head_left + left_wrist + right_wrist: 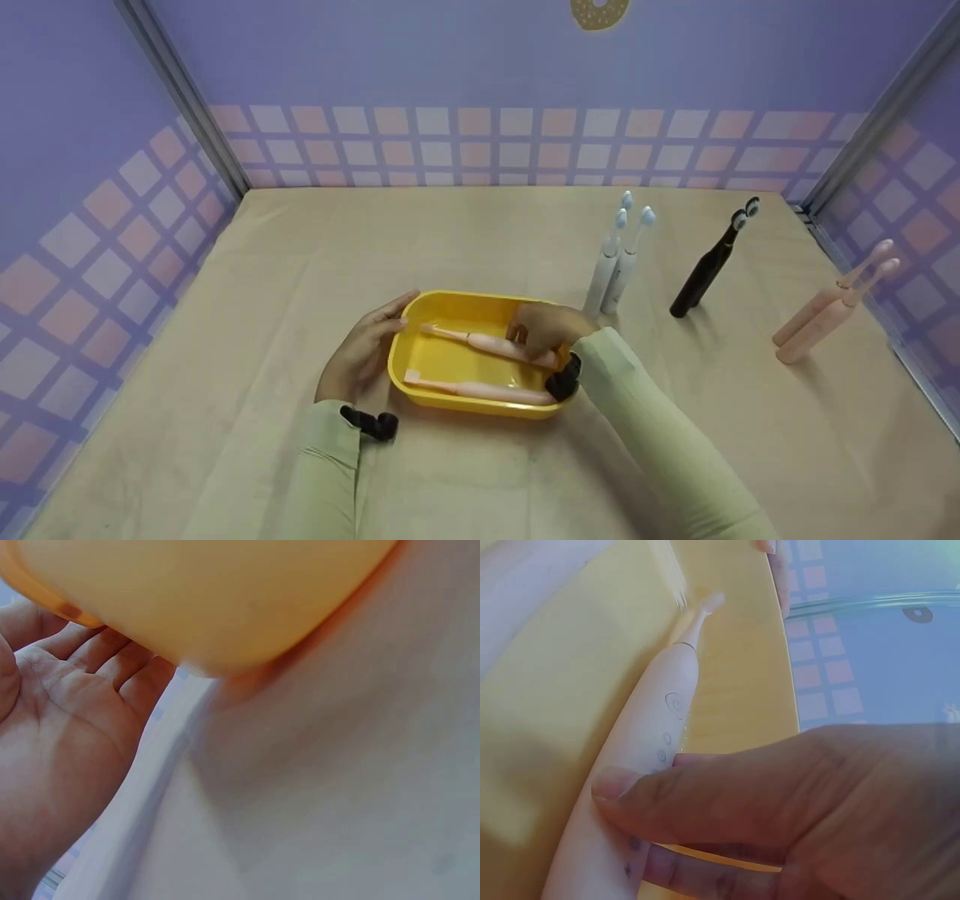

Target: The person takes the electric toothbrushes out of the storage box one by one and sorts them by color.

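A yellow tray point(454, 364) is on the table in front of me. My left hand point(363, 351) holds its left end, thumb at the rim and the other fingers along the outside wall. Inside the tray, my right hand point(553, 325) pinches a pink electric toothbrush point(652, 712) by its handle, thumb on the button side. The brush head points left. A second pink electric toothbrush point(491, 391) lies along the tray's near side, untouched. In the left wrist view, the tray wall point(217, 607) hides the left fingertips.
To the right stand several white electric toothbrushes point(619, 274), a pair of black ones point(705, 274) and a pair of pink ones point(817, 322). Tiled-pattern panels point(517, 146) border the table point(337, 247) at the back and sides.
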